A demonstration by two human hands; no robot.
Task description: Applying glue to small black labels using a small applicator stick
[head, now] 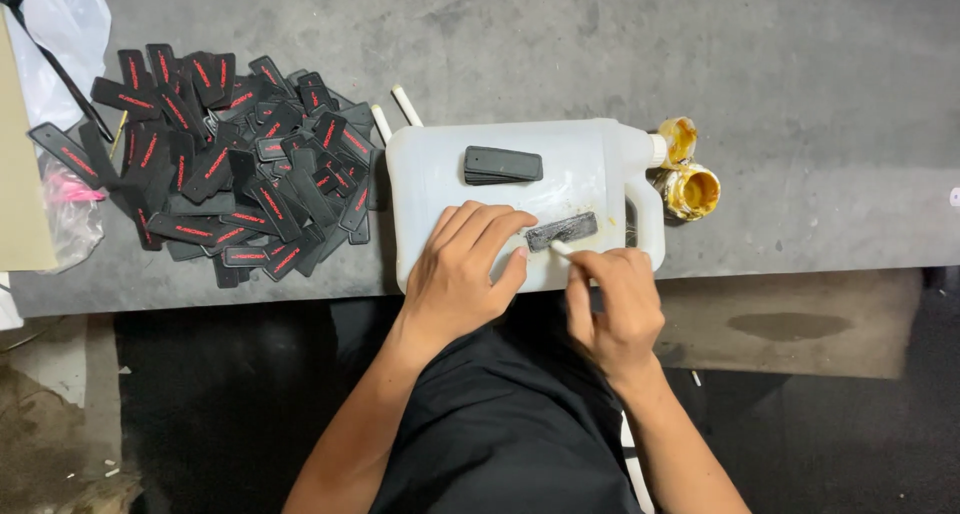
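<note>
A: Where's the patch?
B: Patch (562, 230) lies flat on the white jug (440, 174). Our left hand (462, 269) pins its end, fingers (490, 232) spread.
A: Right?
B: Right hand (618, 304) pinches a white stick (562, 248), tip on the patch. Stack (502, 164) just above, pile (215, 164) left, glue pot (692, 189) right.

— What colour is the jug (440, 184)?

— Milky white, see-through in places, with a yellowish smear near the strip (562, 231), which is glossy black.

— And the stack (502, 164) on it?

— Plain matte black, no marking showing.

— The pile (215, 164)?

— Black tags, most with a red line of lettering down the middle; a few lie blank side up.

— The pots (688, 179)?

— Amber-yellow, crusted with brownish glue.

— The surface (800, 94)?

— Dull grey with paler scuffs and swirls.

— Anything else?

— A white stick (560, 248), black clothing (500, 424), a clear bag (70, 209) with pink inside.
</note>
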